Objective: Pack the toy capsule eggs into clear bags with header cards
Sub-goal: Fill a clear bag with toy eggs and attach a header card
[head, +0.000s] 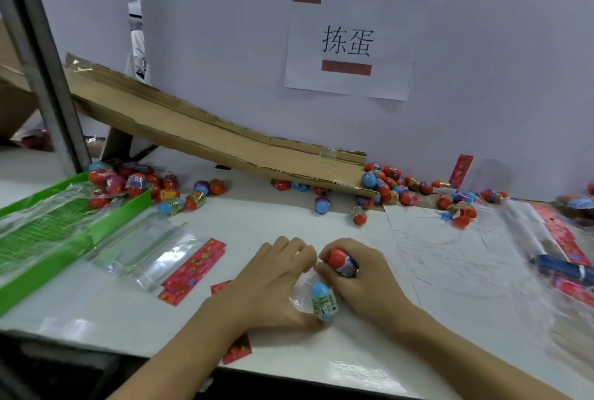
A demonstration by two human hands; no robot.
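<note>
My right hand grips a red capsule egg near the table's front middle. My left hand holds a clear bag with a red header card; a blue capsule egg sits inside the bag between my hands. Several loose eggs lie heaped at the foot of a cardboard chute. More eggs are piled at the back left. A stack of empty clear bags with red header cards lies to the left of my hands.
A green plastic tray lined with plastic film stands at the left. More bags and red cards plus a dark blue bundle lie at the right. A white partition with a paper sign backs the table. A metal post rises at the left.
</note>
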